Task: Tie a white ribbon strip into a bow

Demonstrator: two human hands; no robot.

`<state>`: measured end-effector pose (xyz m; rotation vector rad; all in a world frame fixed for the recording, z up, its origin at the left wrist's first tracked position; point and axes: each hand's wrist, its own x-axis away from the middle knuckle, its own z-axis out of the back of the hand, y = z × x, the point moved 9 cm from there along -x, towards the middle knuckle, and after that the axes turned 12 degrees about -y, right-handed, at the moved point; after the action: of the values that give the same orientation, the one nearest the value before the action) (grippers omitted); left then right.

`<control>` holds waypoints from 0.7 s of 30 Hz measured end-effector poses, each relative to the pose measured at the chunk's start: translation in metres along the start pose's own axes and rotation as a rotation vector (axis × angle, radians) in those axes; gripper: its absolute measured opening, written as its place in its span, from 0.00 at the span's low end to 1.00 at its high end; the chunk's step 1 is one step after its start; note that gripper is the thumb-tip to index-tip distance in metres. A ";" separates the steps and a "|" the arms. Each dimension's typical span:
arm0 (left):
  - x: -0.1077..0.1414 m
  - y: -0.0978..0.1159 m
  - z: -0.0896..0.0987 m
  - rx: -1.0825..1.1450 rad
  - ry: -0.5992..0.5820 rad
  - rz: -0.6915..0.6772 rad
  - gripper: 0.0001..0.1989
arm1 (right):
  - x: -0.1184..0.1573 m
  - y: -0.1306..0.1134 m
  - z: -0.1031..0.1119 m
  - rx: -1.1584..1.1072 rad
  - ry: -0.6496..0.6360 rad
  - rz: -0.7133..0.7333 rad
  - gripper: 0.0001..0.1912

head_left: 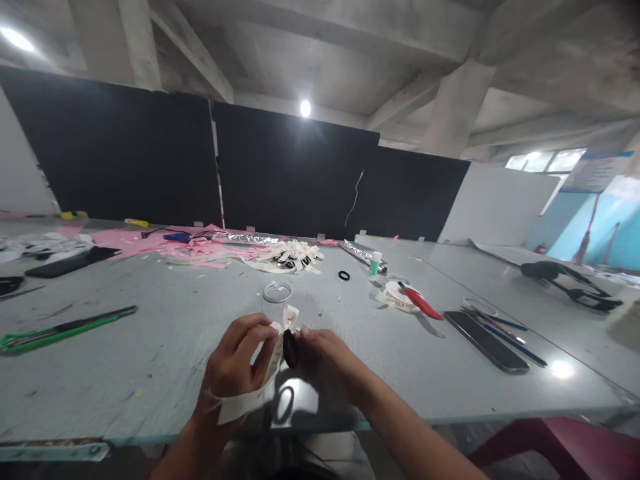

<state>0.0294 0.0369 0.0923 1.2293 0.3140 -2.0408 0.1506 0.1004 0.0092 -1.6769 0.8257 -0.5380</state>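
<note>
My left hand (237, 357) pinches a cream printed ribbon (239, 405) between thumb and forefinger. The ribbon's tail hangs down across my left wrist, and a short loop of it stands up above the fingertips. Close beside it, my right hand (323, 353) is closed on a small black band (289, 348), which touches the ribbon. Its far part is hidden by my fingers, so I cannot make out its full shape. Both hands meet just above the table's near edge. Beyond them lies a clear ring-shaped roll (277, 292).
Cream ribbon pieces (293, 255) are heaped at the back, near pink scraps (135, 240). To the right lie a ribbon roll (400, 297), a red-handled tool (423, 303), a dark phone (485, 341) and a small green-and-white bottle (375, 264). A green cutter (65, 330) lies left.
</note>
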 end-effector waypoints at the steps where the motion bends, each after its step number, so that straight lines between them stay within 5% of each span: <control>1: 0.000 0.002 0.003 -0.006 0.024 -0.008 0.07 | 0.000 0.005 -0.009 -0.141 -0.010 -0.004 0.25; 6: 0.003 0.005 0.015 -0.050 0.138 0.025 0.10 | -0.004 0.025 -0.030 -0.482 0.071 -0.013 0.22; 15: 0.017 0.008 0.001 0.068 0.036 -0.008 0.11 | -0.007 -0.014 -0.020 -0.253 0.187 0.305 0.14; 19: 0.020 -0.019 0.000 0.375 0.106 0.280 0.06 | 0.002 -0.030 -0.014 0.052 0.247 0.350 0.13; 21: 0.018 -0.032 -0.016 0.597 -0.023 0.454 0.09 | 0.005 -0.036 -0.014 0.196 0.260 0.344 0.12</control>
<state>0.0133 0.0603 0.0641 1.4525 -0.5817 -1.7873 0.1526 0.0925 0.0473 -1.2663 1.1837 -0.5819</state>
